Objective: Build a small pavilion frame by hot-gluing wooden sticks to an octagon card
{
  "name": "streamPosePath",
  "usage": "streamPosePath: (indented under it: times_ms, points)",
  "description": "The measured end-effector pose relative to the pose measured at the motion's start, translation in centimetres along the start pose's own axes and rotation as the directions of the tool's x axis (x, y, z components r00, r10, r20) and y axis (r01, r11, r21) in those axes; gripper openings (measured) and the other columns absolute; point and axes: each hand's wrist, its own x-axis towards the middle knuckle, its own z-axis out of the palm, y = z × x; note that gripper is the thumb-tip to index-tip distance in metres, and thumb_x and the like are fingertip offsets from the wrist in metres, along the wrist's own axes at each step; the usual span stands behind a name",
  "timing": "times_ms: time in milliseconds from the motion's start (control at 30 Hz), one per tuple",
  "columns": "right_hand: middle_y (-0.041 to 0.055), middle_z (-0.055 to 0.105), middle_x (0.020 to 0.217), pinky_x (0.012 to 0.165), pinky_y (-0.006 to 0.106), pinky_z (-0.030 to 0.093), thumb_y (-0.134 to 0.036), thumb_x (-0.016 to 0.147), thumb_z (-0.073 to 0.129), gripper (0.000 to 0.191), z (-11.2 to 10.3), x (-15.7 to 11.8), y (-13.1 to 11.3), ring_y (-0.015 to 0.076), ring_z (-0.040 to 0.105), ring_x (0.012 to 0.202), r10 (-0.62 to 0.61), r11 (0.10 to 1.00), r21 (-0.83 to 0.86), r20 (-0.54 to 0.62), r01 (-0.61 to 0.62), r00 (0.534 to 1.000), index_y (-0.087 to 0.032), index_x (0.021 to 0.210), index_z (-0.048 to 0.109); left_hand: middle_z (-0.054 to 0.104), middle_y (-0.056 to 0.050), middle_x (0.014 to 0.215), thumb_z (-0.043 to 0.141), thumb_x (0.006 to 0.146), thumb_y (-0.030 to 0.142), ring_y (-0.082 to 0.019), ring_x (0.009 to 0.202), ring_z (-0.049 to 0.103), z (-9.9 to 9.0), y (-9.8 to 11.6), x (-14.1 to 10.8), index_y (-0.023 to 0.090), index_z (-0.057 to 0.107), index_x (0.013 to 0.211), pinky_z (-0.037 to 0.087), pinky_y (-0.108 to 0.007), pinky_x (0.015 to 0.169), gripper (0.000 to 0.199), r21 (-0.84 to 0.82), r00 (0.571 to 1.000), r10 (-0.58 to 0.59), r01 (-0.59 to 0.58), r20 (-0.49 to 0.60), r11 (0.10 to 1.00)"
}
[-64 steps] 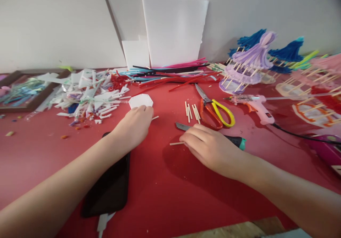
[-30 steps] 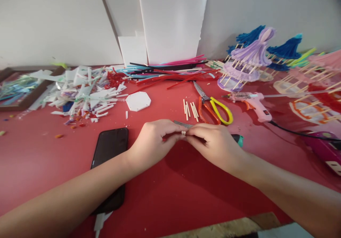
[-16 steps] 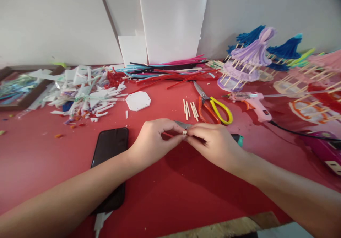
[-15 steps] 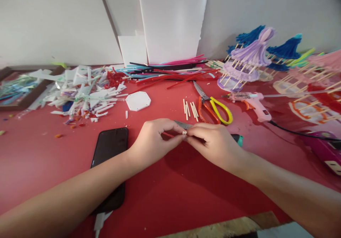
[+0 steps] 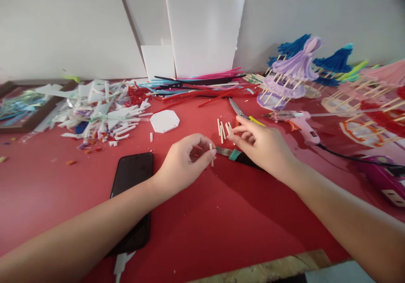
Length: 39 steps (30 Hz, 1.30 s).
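My left hand [image 5: 190, 158] pinches one short wooden stick [image 5: 211, 155] upright between thumb and fingers. My right hand [image 5: 262, 143] reaches over the right end of a small row of cut wooden sticks [image 5: 222, 131], thumb and index finger apart around the nearest ones. Whether a fingertip touches a stick is hard to tell. Under that hand lies a cutting tool with a metal blade and a teal-and-black handle [image 5: 238, 156], partly covered. Scissors [image 5: 236, 107] with orange and yellow handles lie behind the right hand, which hides most of the handles.
A white octagonal plate [image 5: 164, 121] lies left of the sticks. A black phone [image 5: 133, 190] rests by my left forearm. Scraps [image 5: 98, 110] and coloured pipe cleaners [image 5: 196, 86] line the back. To the right are a pink glue gun [image 5: 305, 126] and small carousel-like models [image 5: 284, 76].
My hands have parted; they were together over small stick ends. The right hand has moved forward to the row of sticks, uncovering the tool's blade and handle. The left keeps one stick.
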Motion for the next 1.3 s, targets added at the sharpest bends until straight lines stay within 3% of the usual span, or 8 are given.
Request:
streamPosePath:
  times_ms: [100,233,300,400,533,633,800,1300]
  points:
    - [0.0060,0.067,0.091,0.066,0.033,0.046,-0.044,0.081,0.060,0.037,-1.1,-0.1,0.5,0.0190,0.061,0.073,-0.110,0.984,-0.127,0.122,0.126,0.986,-0.019,0.108,0.060,0.063,-0.002,0.083,0.053,0.086,0.030,-0.012,0.072,0.060,-0.1,-0.2,0.2,0.018,0.059,0.089,0.048,-0.024,0.065,0.014,0.052,0.999,-0.003,0.004,-0.035,0.999]
    - [0.0043,0.063,0.084,0.069,0.034,0.045,-0.044,0.078,0.063,0.024,-2.4,-0.8,0.4,0.0218,0.059,0.081,-0.186,0.936,-0.187,0.455,0.298,0.871,-0.020,0.084,0.061,0.064,-0.003,0.084,0.046,0.090,0.034,-0.013,0.077,0.059,-0.3,-0.1,0.3,0.017,0.061,0.091,0.045,-0.025,0.069,0.022,0.065,0.998,-0.035,0.038,-0.053,0.997]
    - [0.0045,0.061,0.083,0.070,0.035,0.044,-0.040,0.080,0.061,0.021,-2.5,-1.1,0.3,0.0226,0.058,0.083,-0.173,0.930,-0.194,0.518,0.312,0.838,-0.020,0.080,0.059,0.063,-0.002,0.078,0.043,0.092,0.032,-0.013,0.075,0.058,-0.4,0.1,0.3,0.017,0.060,0.090,0.044,-0.025,0.069,0.023,0.047,0.999,-0.031,0.033,-0.042,0.998]
    - [0.0050,0.061,0.081,0.066,0.034,0.043,-0.039,0.080,0.059,0.020,-2.3,-1.1,0.3,0.0225,0.058,0.078,-0.086,0.949,-0.238,0.440,0.208,0.894,-0.019,0.078,0.056,0.062,0.000,0.074,0.042,0.092,0.030,-0.012,0.072,0.057,-0.5,0.2,0.2,0.017,0.059,0.088,0.043,-0.024,0.069,0.022,0.027,0.999,-0.002,0.003,-0.047,1.000]
    - [0.0034,0.063,0.078,0.056,0.028,0.041,-0.032,0.081,0.056,0.014,-2.6,-0.9,-0.6,0.0182,0.059,0.067,0.028,0.993,-0.119,0.159,-0.009,0.987,-0.019,0.088,0.055,0.062,-0.001,0.074,0.044,0.091,0.028,-0.012,0.072,0.057,-0.5,0.3,0.1,0.017,0.057,0.084,0.043,-0.024,0.071,0.019,0.008,0.997,0.035,-0.035,-0.073,0.999]
    - [0.0032,0.064,0.078,0.057,0.026,0.042,-0.028,0.087,0.046,0.018,-2.9,-1.3,-2.2,0.0159,0.059,0.064,-0.079,0.996,0.043,0.043,0.077,0.996,-0.019,0.101,0.053,0.063,-0.002,0.075,0.048,0.090,0.026,-0.013,0.072,0.056,-0.4,0.3,0.1,0.017,0.057,0.081,0.044,-0.025,0.071,0.016,-0.003,0.998,0.041,-0.041,-0.042,0.999]
    - [0.0048,0.063,0.090,0.066,0.027,0.046,-0.029,0.093,0.039,0.019,-2.3,-2.5,-4.3,0.0156,0.060,0.077,-0.321,0.938,0.179,0.139,0.295,0.937,-0.020,0.106,0.050,0.065,-0.004,0.081,0.049,0.088,0.022,-0.013,0.074,0.059,-0.4,0.3,0.0,0.016,0.058,0.087,0.047,-0.025,0.070,0.011,-0.095,0.986,0.153,-0.146,0.062,0.985]
    - [-0.0009,0.052,0.070,0.058,0.024,0.036,-0.029,0.089,0.048,0.013,-1.9,-2.6,-4.1,0.0117,0.048,0.064,-0.305,0.940,0.219,0.196,0.262,0.932,-0.019,0.082,0.051,0.070,-0.004,0.086,0.042,0.073,0.000,-0.013,0.079,0.065,-0.5,0.7,-0.2,0.016,0.060,0.082,0.051,-0.025,0.073,0.026,-0.034,0.973,0.224,-0.223,0.062,0.974]
